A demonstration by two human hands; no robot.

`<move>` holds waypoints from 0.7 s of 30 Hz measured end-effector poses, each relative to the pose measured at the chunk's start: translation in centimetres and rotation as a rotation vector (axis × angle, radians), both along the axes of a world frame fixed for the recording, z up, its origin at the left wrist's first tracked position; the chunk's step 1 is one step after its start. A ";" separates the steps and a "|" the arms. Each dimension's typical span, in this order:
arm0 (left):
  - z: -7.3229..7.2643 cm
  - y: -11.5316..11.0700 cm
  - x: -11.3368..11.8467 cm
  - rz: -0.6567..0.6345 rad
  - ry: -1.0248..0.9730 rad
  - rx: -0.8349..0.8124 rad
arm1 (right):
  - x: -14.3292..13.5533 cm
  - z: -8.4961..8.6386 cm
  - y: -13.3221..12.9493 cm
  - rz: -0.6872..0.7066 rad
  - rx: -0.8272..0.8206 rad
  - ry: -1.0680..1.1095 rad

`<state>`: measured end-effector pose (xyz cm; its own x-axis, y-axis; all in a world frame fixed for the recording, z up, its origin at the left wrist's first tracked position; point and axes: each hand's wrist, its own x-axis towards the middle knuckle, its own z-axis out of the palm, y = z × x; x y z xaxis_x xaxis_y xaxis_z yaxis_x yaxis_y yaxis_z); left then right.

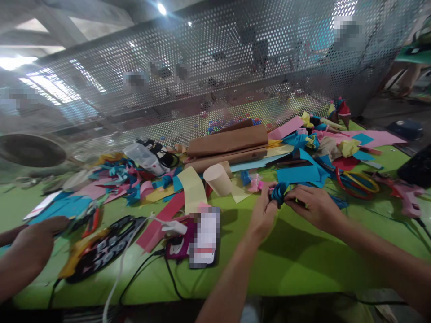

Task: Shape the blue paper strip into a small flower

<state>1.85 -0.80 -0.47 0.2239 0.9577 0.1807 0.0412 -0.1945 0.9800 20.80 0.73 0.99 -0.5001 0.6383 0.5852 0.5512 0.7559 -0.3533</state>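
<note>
While both your hands pinch blue paper coil [279, 193], left hand [264, 214] and right hand [314, 206] closed: light, springy, crushable; hold outer edge.

Both hands, left hand [264, 213] and right hand [314, 205], pinched a curled blue paper strip [279, 192] above the green table [296, 255].

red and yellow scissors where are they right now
In the head view the red and yellow scissors lie on the green table to the right, just beyond the right hand, between the blue paper sheet and the pink glue gun.
</note>
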 end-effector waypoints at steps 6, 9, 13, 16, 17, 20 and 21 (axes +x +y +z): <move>0.2 0.0 -0.1 -0.005 0.043 0.005 | 0.2 0.0 0.2 0.019 0.046 -0.057; 0.3 0.0 -0.1 -0.004 0.048 0.006 | 0.3 0.2 0.2 0.030 0.053 -0.078; 0.4 -0.1 -0.3 -0.037 0.054 0.012 | 0.4 0.4 0.2 0.030 0.050 -0.093; 0.7 -0.1 -0.3 -0.064 0.068 0.025 | 0.3 0.2 0.1 0.009 0.086 -0.140; 0.8 -0.1 -0.3 -0.070 0.069 0.022 | 0.3 0.1 0.1 0.003 0.108 -0.160; 0.9 -0.1 -0.2 -0.068 0.038 -0.012 | 0.2 -0.1 0.1 -0.004 0.180 -0.205; 0.9 -0.1 -0.2 -0.062 0.018 -0.023 | 0.2 -0.2 0.1 0.000 0.197 -0.211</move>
<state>1.68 -0.87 0.39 0.2857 0.9459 0.1539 0.0475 -0.1744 0.9835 20.97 0.84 0.82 -0.6240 0.5224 0.5812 0.5967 0.7987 -0.0773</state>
